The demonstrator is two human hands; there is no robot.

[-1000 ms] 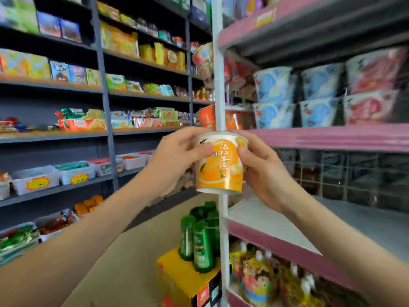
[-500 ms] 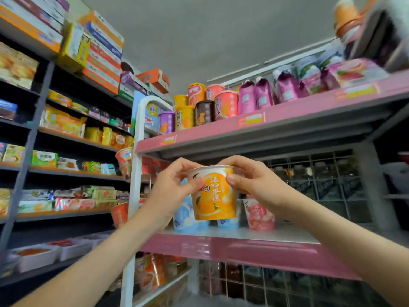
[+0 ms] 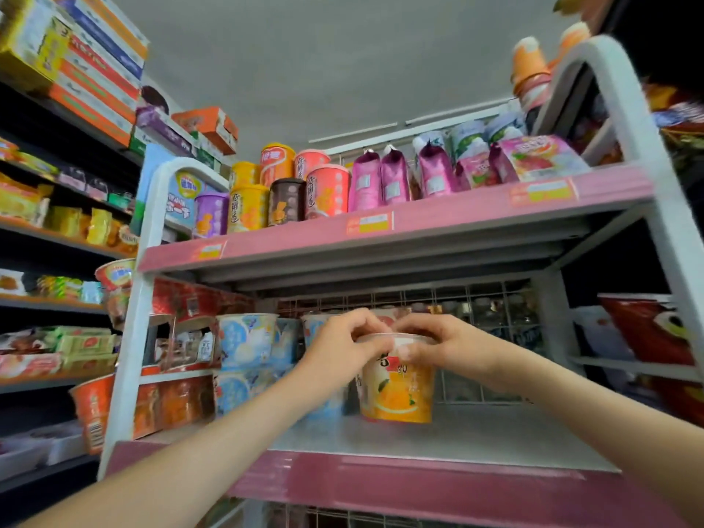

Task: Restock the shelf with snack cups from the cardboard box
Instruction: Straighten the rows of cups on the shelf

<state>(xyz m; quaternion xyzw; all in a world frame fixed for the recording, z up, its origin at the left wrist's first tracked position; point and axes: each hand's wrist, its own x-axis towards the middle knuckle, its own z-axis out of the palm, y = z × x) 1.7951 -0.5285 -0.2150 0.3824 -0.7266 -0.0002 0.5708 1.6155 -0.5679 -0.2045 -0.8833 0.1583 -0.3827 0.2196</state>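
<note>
An orange snack cup [image 3: 400,390] with an orange-fruit print stands upright on the pink-edged shelf [image 3: 419,478], to the right of the stacked blue cups [image 3: 245,339]. My left hand [image 3: 343,352] pinches its rim from the left. My right hand [image 3: 442,346] pinches the rim from the right. A pink cup behind my hands is mostly hidden. The cardboard box is out of view.
The shelf surface to the right of the orange cup is bare grey metal [image 3: 514,432], backed by a wire grid. A pink shelf [image 3: 381,222] above carries tins and pouches. Orange cups [image 3: 95,405] hang at the rack's left side; dark shelving runs along the left wall.
Both hands have carried the orange cup forward and set it down on the shelf beside the blue cups. The view has tilted further upward.
</note>
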